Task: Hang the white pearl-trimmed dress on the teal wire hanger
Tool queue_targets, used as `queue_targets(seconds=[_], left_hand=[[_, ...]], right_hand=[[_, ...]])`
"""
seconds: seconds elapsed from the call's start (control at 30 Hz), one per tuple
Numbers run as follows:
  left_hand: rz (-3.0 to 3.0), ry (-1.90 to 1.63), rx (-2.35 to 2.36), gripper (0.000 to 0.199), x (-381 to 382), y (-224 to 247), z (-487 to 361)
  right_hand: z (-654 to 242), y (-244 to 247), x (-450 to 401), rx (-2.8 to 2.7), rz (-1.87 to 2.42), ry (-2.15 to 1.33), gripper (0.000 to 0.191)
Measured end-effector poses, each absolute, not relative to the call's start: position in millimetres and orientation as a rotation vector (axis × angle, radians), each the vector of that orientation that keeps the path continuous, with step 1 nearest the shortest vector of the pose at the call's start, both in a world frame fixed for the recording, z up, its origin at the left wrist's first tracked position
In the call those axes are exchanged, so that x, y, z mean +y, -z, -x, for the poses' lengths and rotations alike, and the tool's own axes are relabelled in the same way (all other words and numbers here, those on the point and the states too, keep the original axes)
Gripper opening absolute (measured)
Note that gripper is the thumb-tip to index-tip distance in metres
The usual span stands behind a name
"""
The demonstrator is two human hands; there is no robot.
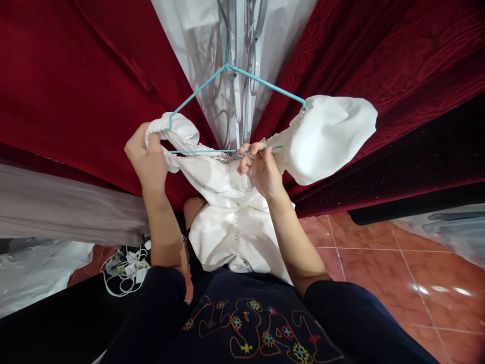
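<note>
White garment (220, 222) sits on a turquoise hanger (265, 82), draped down to the wearer's lap. From my remote seat I see the left grip (147, 159) pinching its beaded edge; the right grip (265, 169) curls at the hanger's lower bar (pinching or not, I cannot tell). Red fabric (94, 65) flanks them, above tiled floor (371, 273).

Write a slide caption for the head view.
Left hand holds a beaded white garment; right hand touches its turquoise hanger.
</note>
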State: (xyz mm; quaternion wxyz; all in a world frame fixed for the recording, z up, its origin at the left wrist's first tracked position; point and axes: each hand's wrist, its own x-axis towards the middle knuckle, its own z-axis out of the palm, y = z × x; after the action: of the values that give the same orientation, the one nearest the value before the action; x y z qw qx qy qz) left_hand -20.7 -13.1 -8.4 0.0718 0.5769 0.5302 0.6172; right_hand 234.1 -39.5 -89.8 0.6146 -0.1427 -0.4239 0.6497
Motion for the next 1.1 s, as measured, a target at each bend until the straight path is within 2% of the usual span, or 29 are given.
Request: queue_targets(seconds=[0.07,0.17,0.27,0.4,0.5,0.63,0.77,0.87,0.97,1.07,1.1], left_hand=[[-1.568,-1.912,1.504,0.020,-9.7,4.3,33.7],[-1.365,-2.021,1.427,0.023,-4.9,11.9,56.1],[-1.178,-2.069,1.375,0.024,-6.0,39.8,70.0],[-1.051,-1.957,1.313,0.012,-19.0,80.6,48.0],[-0.993,-1.758,1.079,0.041,-32.1,86.7,4.9],[-0.777,-1.807,0.751,0.037,-45.2,64.6,-49.0],[-0.725,-1.849,0.564,0.051,-48.3,44.7,-75.2],[-0.731,-1.839,0.581,0.056,-44.6,39.4,-78.8],[-0.724,-1.841,0.603,0.055,-39.0,38.2,-74.0],[-0.732,-1.827,0.646,0.053,-35.6,37.8,-68.9],[-0.742,-1.815,0.691,0.053,-35.4,37.6,-68.2]], right_hand=[[-234.2,89.1,-38.8,-0.989,0.345,-1.474,0.043],[-232.4,87.7,-40.0,-1.004,0.355,-1.437,0.041],[-228.7,86.7,-41.9,-1.007,0.366,-1.423,0.039],[-224.6,85.0,-42.0,-0.987,0.398,-1.430,0.040],[-223.3,83.3,-41.4,-0.971,0.412,-1.407,0.039],[-222.3,82.5,-42.1,-0.936,0.440,-1.395,0.040],[-227.3,82.7,-45.2,-0.894,0.452,-1.380,0.035],[-241.6,78.8,-55.0,-1.010,0.627,-1.325,0.028],[-261.7,68.4,-72.6,-1.175,0.912,-1.113,0.026],[-278.7,52.9,-83.8,-1.056,0.954,-0.654,0.032],[-283.2,47.8,-83.0,-1.014,0.954,-0.489,0.028]])
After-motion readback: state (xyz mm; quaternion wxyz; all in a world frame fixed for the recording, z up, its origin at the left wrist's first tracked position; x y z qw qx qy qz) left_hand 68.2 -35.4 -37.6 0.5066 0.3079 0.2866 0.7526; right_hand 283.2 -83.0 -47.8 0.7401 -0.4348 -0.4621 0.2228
